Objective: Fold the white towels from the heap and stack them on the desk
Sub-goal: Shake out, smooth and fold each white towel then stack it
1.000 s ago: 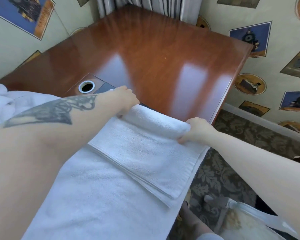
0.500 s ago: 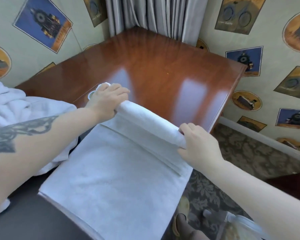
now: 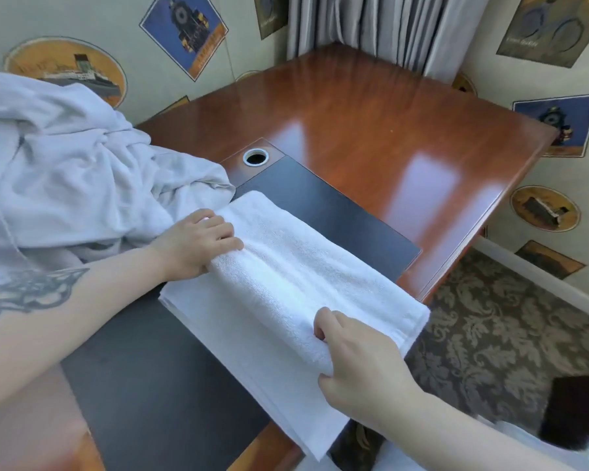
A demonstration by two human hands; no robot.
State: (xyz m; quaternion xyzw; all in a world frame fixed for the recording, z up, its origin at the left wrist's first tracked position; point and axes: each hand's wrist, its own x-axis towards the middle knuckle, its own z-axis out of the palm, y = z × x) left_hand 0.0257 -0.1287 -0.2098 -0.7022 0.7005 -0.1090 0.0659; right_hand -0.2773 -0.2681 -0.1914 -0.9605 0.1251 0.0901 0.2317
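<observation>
A white towel (image 3: 286, 277) lies on the dark inlay of the wooden desk (image 3: 371, 130), its far portion folded back toward me into a thick band. My left hand (image 3: 198, 243) grips the left end of that folded band. At the right end my right hand (image 3: 357, 358) grips the fold, fingers curled over its edge. The towel's near corner hangs slightly past the desk's front edge. A heap of white towels (image 3: 58, 171) is piled on the desk's left side, touching the folded towel's far left corner.
A round cable hole (image 3: 255, 157) sits in the desk behind the towel. The far half of the desk is bare polished wood, bounded by papered walls and grey curtains (image 3: 381, 25). Patterned carpet (image 3: 497, 334) lies to the right, below the desk edge.
Both hands have drawn the towel's far fold toward me, and the towel lies narrower and thicker. The view has shifted, bringing the heap into sight on the left.
</observation>
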